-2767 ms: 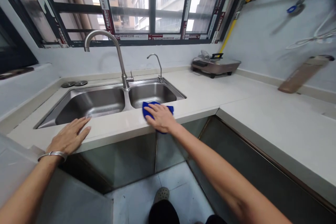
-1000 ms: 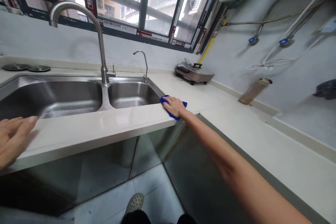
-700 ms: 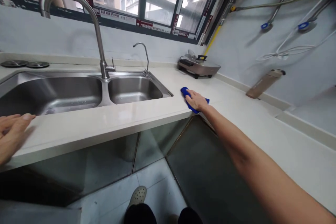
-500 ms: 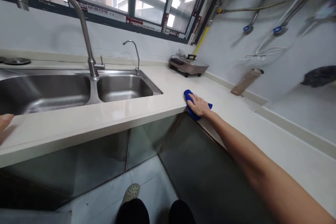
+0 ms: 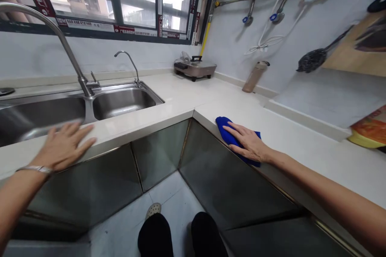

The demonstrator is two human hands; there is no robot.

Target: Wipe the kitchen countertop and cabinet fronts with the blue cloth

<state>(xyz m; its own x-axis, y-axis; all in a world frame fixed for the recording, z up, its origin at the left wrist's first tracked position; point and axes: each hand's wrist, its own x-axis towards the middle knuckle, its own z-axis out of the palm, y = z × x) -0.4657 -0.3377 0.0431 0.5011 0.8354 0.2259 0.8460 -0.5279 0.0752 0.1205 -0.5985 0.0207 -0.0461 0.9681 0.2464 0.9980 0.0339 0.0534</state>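
A blue cloth lies over the front edge of the white countertop, right of the inside corner. My right hand grips it from above, the fingers spread across it and pressing it to the edge. Part of the cloth is hidden beneath the palm. On the left, my left hand is open with fingers apart, nothing in it. It is at the counter's front strip before the steel double sink, slightly blurred; whether it touches the counter I cannot tell.
A large tap and a small tap rise behind the sink. An electric pan stands in the back corner. A brown bottle leans near the right wall. Cabinet doors drop below the counter to the tiled floor.
My right hand and the cloth have moved along the right counter edge, away from the inside corner and nearer to me. My left hand has come fully into view. The camera has turned right.
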